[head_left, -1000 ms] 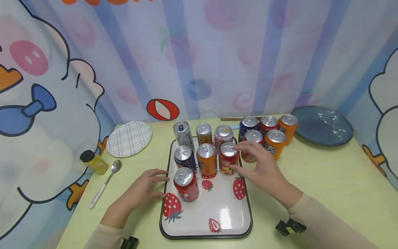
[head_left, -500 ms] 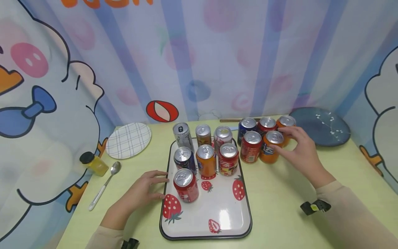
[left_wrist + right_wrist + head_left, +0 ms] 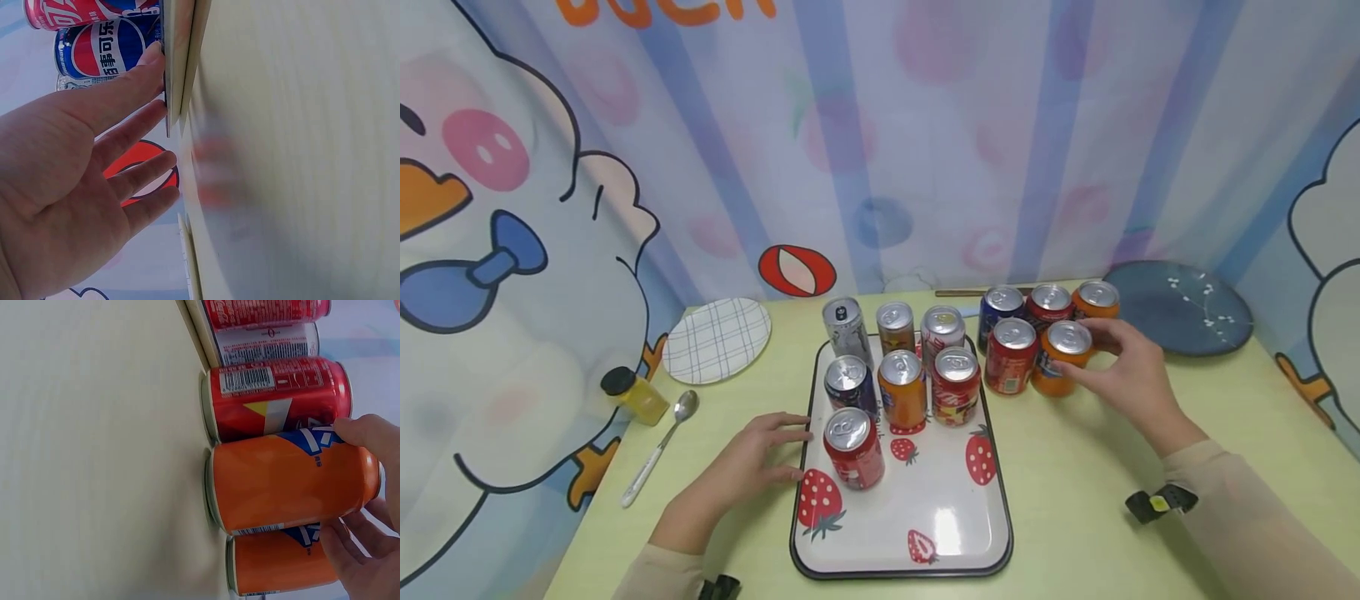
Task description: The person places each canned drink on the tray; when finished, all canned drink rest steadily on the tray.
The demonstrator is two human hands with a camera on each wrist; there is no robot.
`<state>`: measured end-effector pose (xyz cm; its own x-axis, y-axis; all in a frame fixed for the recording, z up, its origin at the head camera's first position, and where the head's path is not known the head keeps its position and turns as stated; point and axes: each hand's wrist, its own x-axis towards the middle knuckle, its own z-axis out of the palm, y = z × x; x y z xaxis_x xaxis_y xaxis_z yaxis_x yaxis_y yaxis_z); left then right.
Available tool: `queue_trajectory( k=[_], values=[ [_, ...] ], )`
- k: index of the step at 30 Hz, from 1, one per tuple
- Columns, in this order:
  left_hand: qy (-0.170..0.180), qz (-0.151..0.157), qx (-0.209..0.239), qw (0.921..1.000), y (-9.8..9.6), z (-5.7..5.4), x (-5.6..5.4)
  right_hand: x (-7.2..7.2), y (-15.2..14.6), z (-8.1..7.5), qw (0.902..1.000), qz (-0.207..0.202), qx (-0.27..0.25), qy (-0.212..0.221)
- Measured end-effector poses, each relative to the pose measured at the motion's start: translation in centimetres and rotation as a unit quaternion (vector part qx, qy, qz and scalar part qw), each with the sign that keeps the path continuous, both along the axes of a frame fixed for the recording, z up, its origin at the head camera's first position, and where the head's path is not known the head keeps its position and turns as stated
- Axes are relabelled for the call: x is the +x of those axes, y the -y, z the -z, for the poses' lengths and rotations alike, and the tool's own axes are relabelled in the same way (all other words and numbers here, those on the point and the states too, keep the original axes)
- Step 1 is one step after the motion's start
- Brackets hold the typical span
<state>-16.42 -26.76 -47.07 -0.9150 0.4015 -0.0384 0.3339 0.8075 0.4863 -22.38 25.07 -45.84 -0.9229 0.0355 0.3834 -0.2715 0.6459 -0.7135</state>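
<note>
My right hand [image 3: 1131, 379] holds an orange soda can [image 3: 1062, 360] upright on the table, thumb on one side and fingers round the other. In the right wrist view, the thumb presses near the top of this orange can [image 3: 294, 481]. A red can [image 3: 1011, 358] stands against it on the left. My left hand [image 3: 745, 462] lies at the left rim of a strawberry-patterned tray [image 3: 940, 517], its fingers fairly straight and touching the edge. Several cans stand on the tray; the nearest is a red one [image 3: 855, 458], with a blue Pepsi can [image 3: 109, 47] behind it.
Behind the held can are a blue can [image 3: 997, 321], a red can [image 3: 1049, 307] and another orange can [image 3: 1096, 302]. A dark plate [image 3: 1180, 308] is at back right. A checked plate [image 3: 718, 342], spoon [image 3: 662, 446] and yellow jar [image 3: 643, 400] lie left.
My right hand has left the red can at the tray's right side and moved right to the front orange can, gripping it. The left hand has stayed at the tray's edge.
</note>
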Motion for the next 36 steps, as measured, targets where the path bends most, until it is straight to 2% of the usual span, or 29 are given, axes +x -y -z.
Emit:
queue_trajectory(
  k=[8,14,22,27,36],
  values=[
    [-0.001,0.006,-0.005,1.0000,-0.2,0.0,0.1,2.7,1.0,-0.8,0.9983,-0.011,-0.011,-0.056],
    [-0.001,0.003,-0.009,1.0000,-0.3,-0.2,0.2,5.1,3.6,-1.8,0.9918,-0.081,-0.029,-0.095],
    [0.003,0.006,-0.011,0.9999,-0.3,-0.3,0.1,7.6,8.6,-2.3,0.9827,-0.168,-0.044,-0.066],
    [0.007,-0.001,-0.012,0.9999,-0.2,-0.3,0.0,8.0,11.8,-1.8,0.9778,-0.197,-0.045,-0.054],
    [0.016,-0.014,-0.014,0.9997,-0.3,-0.5,-0.1,7.4,15.2,-0.8,0.9783,-0.200,-0.043,-0.036]
  ],
)
